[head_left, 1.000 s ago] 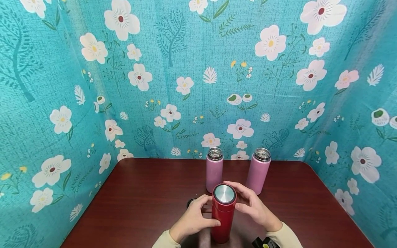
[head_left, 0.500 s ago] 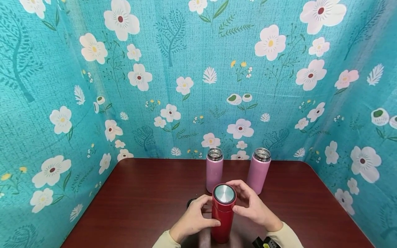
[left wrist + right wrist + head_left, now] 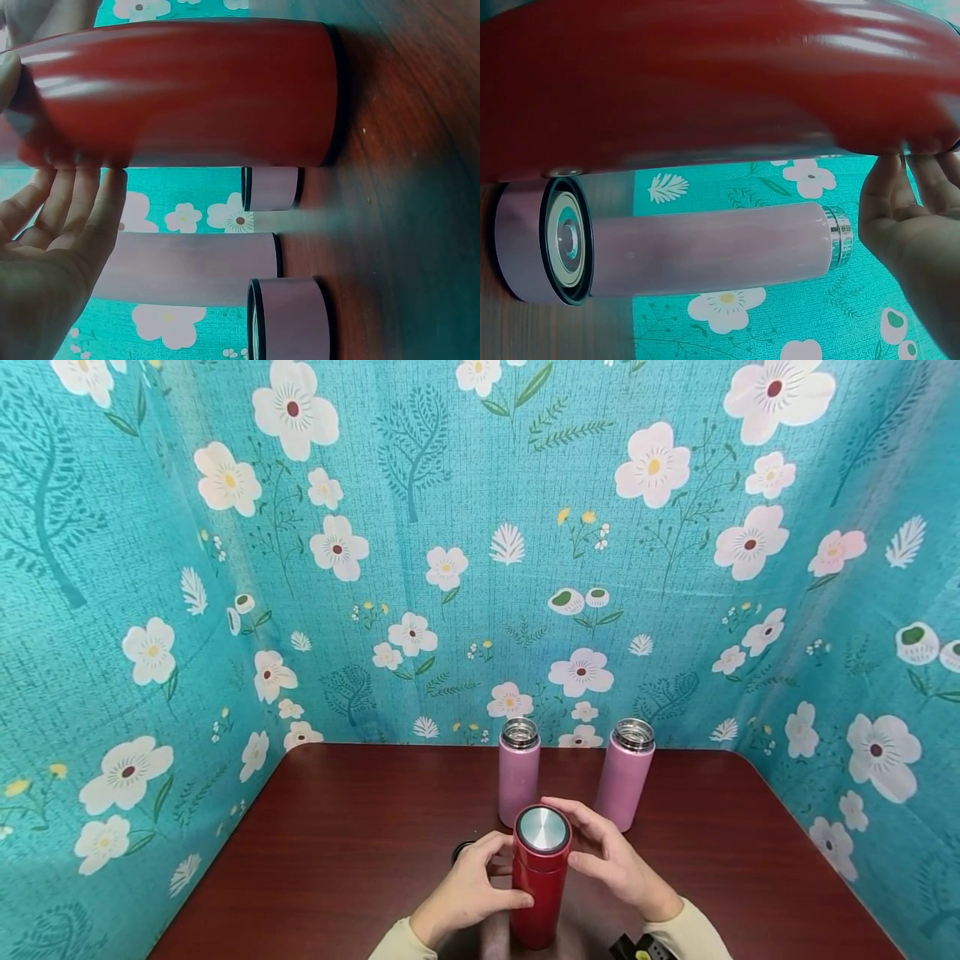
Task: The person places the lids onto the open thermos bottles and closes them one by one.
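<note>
A red thermos (image 3: 542,902) stands upright near the front of the table, its lid (image 3: 543,829) on, with a silver disc on top. My left hand (image 3: 467,887) grips the upper body from the left, thumb across the front. From the right, my right hand (image 3: 617,867) holds the lid, thumb on the near side and fingers around the back. In the left wrist view, the left fingers (image 3: 101,206) curl against the red body. Right fingers (image 3: 889,184) touch the thermos near its top in the right wrist view.
Two lidless pink thermoses (image 3: 519,781) (image 3: 627,777) stand behind the red one. Upturned pink lids (image 3: 274,187) (image 3: 296,322) rest on the table; one lid (image 3: 544,241) shows its inside. A flowered teal cloth (image 3: 450,635) hangs around the table (image 3: 337,860).
The right thumb and fingers shifted slightly around the lid, then returned to nearly the same position. The left hand and the thermos have stayed in place.
</note>
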{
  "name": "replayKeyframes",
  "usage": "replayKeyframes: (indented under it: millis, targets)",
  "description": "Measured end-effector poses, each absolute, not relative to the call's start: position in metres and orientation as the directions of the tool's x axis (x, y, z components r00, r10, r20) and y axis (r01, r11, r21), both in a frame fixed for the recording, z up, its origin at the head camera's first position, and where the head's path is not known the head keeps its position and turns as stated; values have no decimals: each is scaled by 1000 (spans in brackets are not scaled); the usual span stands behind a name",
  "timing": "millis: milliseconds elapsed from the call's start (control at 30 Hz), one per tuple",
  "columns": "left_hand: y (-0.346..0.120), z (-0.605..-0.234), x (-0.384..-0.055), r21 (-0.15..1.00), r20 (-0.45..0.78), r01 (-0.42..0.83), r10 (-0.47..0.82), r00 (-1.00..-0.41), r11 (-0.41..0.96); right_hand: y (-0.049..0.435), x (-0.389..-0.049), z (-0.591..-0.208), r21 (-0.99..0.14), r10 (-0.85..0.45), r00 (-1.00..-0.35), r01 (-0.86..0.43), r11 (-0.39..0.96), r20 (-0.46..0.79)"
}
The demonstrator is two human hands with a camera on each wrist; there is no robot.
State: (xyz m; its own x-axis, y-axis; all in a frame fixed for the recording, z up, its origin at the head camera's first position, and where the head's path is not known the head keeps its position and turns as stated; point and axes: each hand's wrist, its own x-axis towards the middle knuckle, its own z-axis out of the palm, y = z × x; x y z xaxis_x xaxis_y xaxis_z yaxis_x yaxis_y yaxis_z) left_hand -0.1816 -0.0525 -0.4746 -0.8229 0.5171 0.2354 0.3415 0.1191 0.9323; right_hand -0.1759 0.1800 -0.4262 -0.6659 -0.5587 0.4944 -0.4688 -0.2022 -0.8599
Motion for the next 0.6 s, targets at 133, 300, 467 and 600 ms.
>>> replayKeyframes:
  millis: [133, 300, 467, 600]
  targets:
    - [-52, -476, -182, 931, 248, 350, 518, -819, 108, 181, -177, -428, -862, -542, -688, -480, -159, 483]
    - [-53, -476, -182, 923, 276, 373, 518, -810, 91, 181, -178, -430, -874, -538, -704, -461, -150, 464]
    - [-53, -476, -182, 924, 272, 371, 518, -811, 97, 180, -177, -429, -879, -546, -704, -454, -147, 455]
    - [-52, -476, -182, 927, 256, 359, 519, -815, 107, 180, -177, -428, -867, -561, -680, -472, -158, 472]
